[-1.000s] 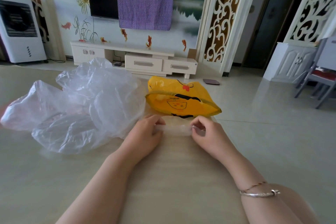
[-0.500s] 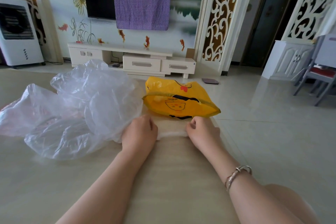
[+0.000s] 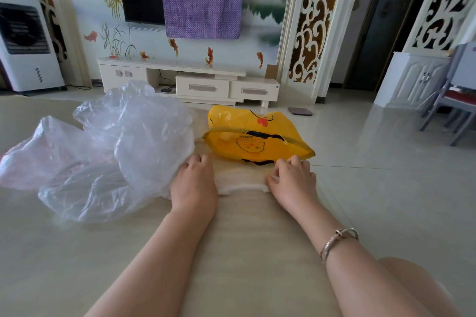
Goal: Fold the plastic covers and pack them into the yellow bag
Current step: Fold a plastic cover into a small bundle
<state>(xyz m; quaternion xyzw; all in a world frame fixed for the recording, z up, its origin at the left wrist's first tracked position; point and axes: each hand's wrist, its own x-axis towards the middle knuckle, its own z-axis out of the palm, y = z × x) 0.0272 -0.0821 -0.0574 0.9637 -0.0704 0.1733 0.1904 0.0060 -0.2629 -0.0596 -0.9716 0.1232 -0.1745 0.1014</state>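
Observation:
A folded clear plastic cover [image 3: 242, 179] lies as a narrow strip on the beige table [image 3: 244, 239] in front of me. My left hand [image 3: 193, 184] holds its left end, palm down with the fingers curled over it. At the right end, my right hand [image 3: 293, 179] grips the strip with bent fingers and thumb. Just behind the strip lies the yellow bag [image 3: 255, 136] with a chick print, mouth towards me. A loose pile of clear plastic covers [image 3: 116, 152] sits to the left and touches my left hand.
The table's right edge runs close to my right arm, with tiled floor [image 3: 386, 188] beyond it. A white TV cabinet [image 3: 185, 80] and an air cooler [image 3: 25, 46] stand far behind. A chair [image 3: 453, 108] is at the right.
Both hands moved from pinching the strip between fingertips to lying palm down over its ends. The strip sits a little nearer the yellow bag and flatter.

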